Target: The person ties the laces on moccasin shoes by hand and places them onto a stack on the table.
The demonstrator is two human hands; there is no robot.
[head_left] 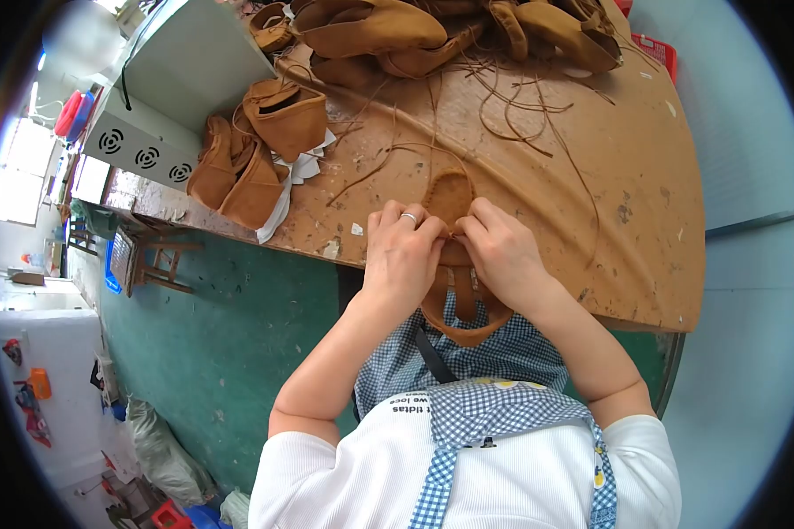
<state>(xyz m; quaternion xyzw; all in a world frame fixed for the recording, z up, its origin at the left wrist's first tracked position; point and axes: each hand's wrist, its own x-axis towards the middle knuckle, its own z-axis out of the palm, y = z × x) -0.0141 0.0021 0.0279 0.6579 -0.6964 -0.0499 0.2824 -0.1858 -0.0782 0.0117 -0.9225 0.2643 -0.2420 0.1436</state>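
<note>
A brown suede moccasin upper point(451, 196) lies at the table's front edge, its rounded, gathered toe pointing away from me and its open heel part hanging over my lap. My left hand point(404, 251), with a ring on one finger, pinches the upper's left side near the toe seam. Opposite it, my right hand point(500, 251) pinches the right side, so the fingertips of both hands nearly meet. Whatever small part or thread sits between the fingertips is hidden. A thin brown lace point(430, 146) runs from the toe area across the table.
Brown uppers point(375, 31) are heaped at the table's back, with loose laces point(512, 106) trailing forward. More brown uppers point(254, 163) with white paper lie at the left, beside a grey box point(141, 145) with round vents. A wooden stool point(163, 264) stands on the green floor.
</note>
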